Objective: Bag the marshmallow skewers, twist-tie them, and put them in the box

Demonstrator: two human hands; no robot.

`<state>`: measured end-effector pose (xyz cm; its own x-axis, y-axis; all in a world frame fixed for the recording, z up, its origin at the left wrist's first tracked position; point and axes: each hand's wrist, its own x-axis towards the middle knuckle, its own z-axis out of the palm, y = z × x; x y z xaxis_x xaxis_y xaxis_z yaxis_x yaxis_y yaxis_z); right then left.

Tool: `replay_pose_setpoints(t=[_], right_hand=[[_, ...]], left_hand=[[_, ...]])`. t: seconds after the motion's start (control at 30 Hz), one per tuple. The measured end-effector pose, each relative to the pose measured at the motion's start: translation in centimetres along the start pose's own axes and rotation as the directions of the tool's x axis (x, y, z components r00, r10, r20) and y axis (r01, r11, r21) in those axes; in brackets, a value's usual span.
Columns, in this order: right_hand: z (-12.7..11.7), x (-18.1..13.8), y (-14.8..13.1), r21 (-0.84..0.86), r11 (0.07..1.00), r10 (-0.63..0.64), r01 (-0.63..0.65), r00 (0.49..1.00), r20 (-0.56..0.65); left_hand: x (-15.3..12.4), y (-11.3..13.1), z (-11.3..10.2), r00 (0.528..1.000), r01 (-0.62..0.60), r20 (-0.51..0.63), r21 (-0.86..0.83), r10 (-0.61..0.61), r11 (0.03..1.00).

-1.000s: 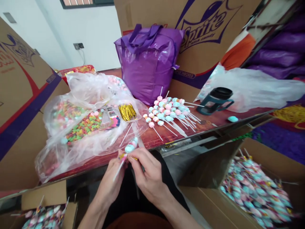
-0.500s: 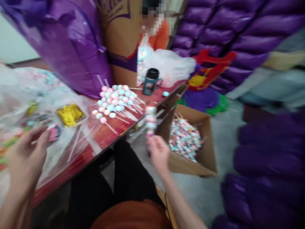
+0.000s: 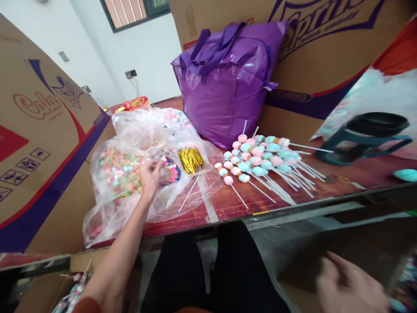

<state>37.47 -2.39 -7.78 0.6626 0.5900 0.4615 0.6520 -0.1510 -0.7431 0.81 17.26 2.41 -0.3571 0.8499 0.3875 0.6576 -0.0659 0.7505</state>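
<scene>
My left hand (image 3: 150,176) reaches over the plastic sheeting on the table. Its thumb and fingers are pinched at the edge of a small pink-and-blue printed piece (image 3: 173,174), one of a few lying together. Right beside them is a shallow tray of gold twist ties (image 3: 191,161). Blurred by motion, my right hand (image 3: 352,282) hangs below the table edge at lower right; thumb and forefinger look apart and no object shows between them. Marshmallow skewers (image 3: 257,152) on white sticks lie piled at the table's middle.
A purple bag (image 3: 224,82) stands behind the skewers, with large cardboard boxes (image 3: 42,130) around. A teal mug (image 3: 365,139) sits at right. Clear plastic (image 3: 104,208) holds coloured sweets. A lone white stick (image 3: 189,193) lies near the front edge. Wrapped skewers (image 3: 73,291) fill a box at lower left.
My view has swung left toward the table. The wrapped marshmallow skewer in my right hand is no longer seen there. My left hand has come to the printed pieces.
</scene>
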Motion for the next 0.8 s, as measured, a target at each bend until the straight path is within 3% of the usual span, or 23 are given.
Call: replay_pose_setpoints(t=[0.07, 0.13, 0.2, 0.27, 0.33, 0.4, 0.43, 0.5, 0.53, 0.57, 0.6, 0.67, 0.73, 0.8], right_hand=[[2.9, -0.8, -2.8, 0.146, 0.975, -0.180, 0.169, 0.982, 0.065], [5.0, -2.2, -7.9, 0.407, 0.903, -0.249, 0.135, 0.938, 0.242], [6.7, -3.8, -13.7, 0.606, 0.788, -0.225, -0.104, 0.869, 0.441], [8.0, -5.3, -18.3, 0.645, 0.627, -0.174, -0.437, 0.729, 0.662], [8.7, -6.3, -20.7, 0.629, 0.529, -0.154, -0.569, 0.665, 0.731], [8.7, -6.9, -21.4, 0.630, 0.520, -0.156, -0.576, 0.662, 0.733], [8.4, -7.0, -21.3, 0.631, 0.536, -0.163, -0.561, 0.664, 0.730], [7.6, -7.0, -20.9, 0.625, 0.574, -0.188, -0.529, 0.658, 0.729], [7.1, -6.9, -20.6, 0.623, 0.598, -0.207, -0.505, 0.653, 0.728], [6.7, -6.8, -20.5, 0.624, 0.625, -0.226, -0.469, 0.656, 0.720], [6.4, -6.6, -20.4, 0.628, 0.653, -0.242, -0.424, 0.668, 0.703], [5.8, -6.3, -20.2, 0.633, 0.706, -0.265, -0.317, 0.710, 0.652], [5.5, -6.0, -20.0, 0.626, 0.737, -0.266, -0.257, 0.740, 0.617], [5.4, -5.8, -19.6, 0.622, 0.736, -0.262, -0.267, 0.735, 0.625]], left_hand=[[-2.4, 1.4, -1.2, 1.000, -0.010, -0.016, -0.113, 0.009, 0.994], [-5.6, 2.6, -1.9, 1.000, -0.003, 0.004, -0.294, 0.005, 0.956], [-9.1, 3.4, -2.3, 0.999, 0.027, 0.039, -0.377, -0.013, 0.926], [-12.5, 3.7, -2.5, 0.996, 0.084, 0.065, -0.434, -0.062, 0.897], [-15.2, 3.5, -2.7, 0.980, 0.187, 0.051, -0.540, -0.190, 0.820], [-17.2, 3.3, -3.2, 0.913, 0.366, 0.138, -0.693, -0.385, 0.621], [-17.9, 3.2, -3.5, 0.847, 0.493, 0.283, -0.734, -0.450, 0.467], [-18.5, 3.3, -3.9, 0.650, 0.733, 0.627, -0.666, -0.430, 0.138], [-18.5, 3.5, -4.0, 0.559, 0.799, 0.735, -0.601, -0.385, 0.012], [-18.3, 3.8, -3.9, 0.501, 0.823, 0.787, -0.562, -0.360, -0.083], [-18.0, 4.1, -3.8, 0.480, 0.814, 0.798, -0.560, -0.364, -0.154], [-17.2, 4.7, -3.4, 0.491, 0.759, 0.767, -0.609, -0.412, -0.229], [-16.4, 5.1, -2.9, 0.505, 0.729, 0.749, -0.636, -0.428, -0.254], [-15.9, 5.1, -2.7, 0.527, 0.707, 0.724, -0.664, -0.445, -0.244]])
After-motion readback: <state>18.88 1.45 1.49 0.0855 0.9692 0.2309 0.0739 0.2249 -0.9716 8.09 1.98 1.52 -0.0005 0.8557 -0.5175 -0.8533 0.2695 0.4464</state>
